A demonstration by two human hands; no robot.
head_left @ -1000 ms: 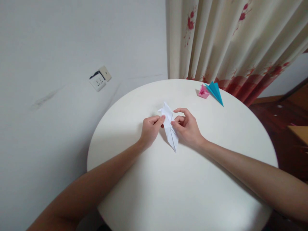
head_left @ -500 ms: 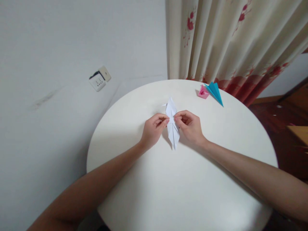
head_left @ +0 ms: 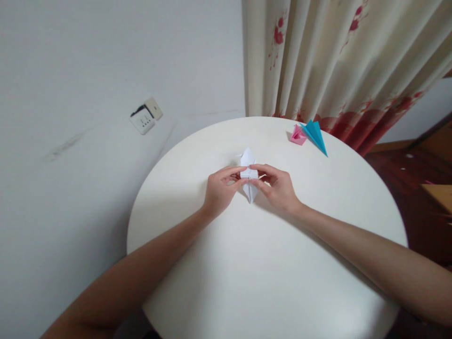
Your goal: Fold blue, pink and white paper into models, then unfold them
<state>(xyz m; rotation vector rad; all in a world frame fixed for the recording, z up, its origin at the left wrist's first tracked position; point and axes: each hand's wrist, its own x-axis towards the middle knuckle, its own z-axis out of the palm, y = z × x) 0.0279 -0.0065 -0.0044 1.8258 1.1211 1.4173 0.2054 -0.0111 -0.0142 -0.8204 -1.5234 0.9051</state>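
Note:
A white origami crane [head_left: 249, 174] is held between my two hands, just over the middle of the round table. A thin pointed tip sticks out at its upper left, and its wings point away from me and towards me. My left hand [head_left: 222, 186] grips the left side of its body with thumb and fingertips. On the right side, my right hand [head_left: 277, 187] pinches the body the same way, the index fingertips of both hands nearly meeting on top. Fingers cover part of the folded centre.
The round white table [head_left: 226, 273] stands against a pale wall [head_left: 88, 56]. At its far right edge lie a pink folded paper piece [head_left: 298, 135] and a blue paper plane [head_left: 316, 136]. A curtain [head_left: 325, 61] hangs behind them. A socket with a plug-in device [head_left: 143, 119] is on the wall.
My thumbs and index fingers have spread apart along the crane's body. Its middle now looks boxier and wider, and the two wings appear shorter and drawn closer.

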